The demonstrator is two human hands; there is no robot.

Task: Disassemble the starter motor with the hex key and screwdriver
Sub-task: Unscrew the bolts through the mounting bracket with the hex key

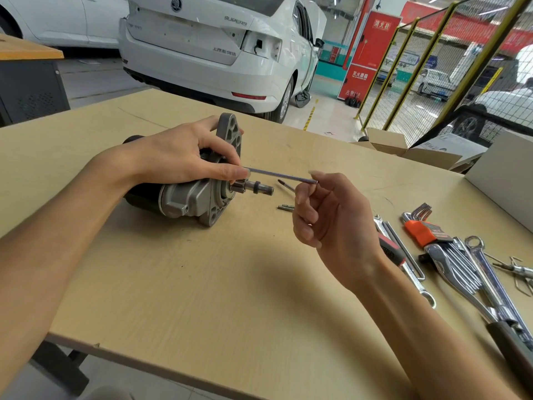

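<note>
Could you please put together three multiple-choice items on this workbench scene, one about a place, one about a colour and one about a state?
1. Where does the starter motor lie?
A. On the table, under the left hand
B. In the cardboard box
C. Among the wrenches

2. What colour is the holder of the hex key set?
A. Blue
B. Orange
C. Green

3. How is the long thin rod held?
A. Lying loose on the table
B. Left hand alone
C. Between both hands

Answers: 1 A, the left hand rests on the motor on the table. 2 B, the holder is plainly orange. 3 C, left fingers pinch one end, the right hand holds the other.
</note>
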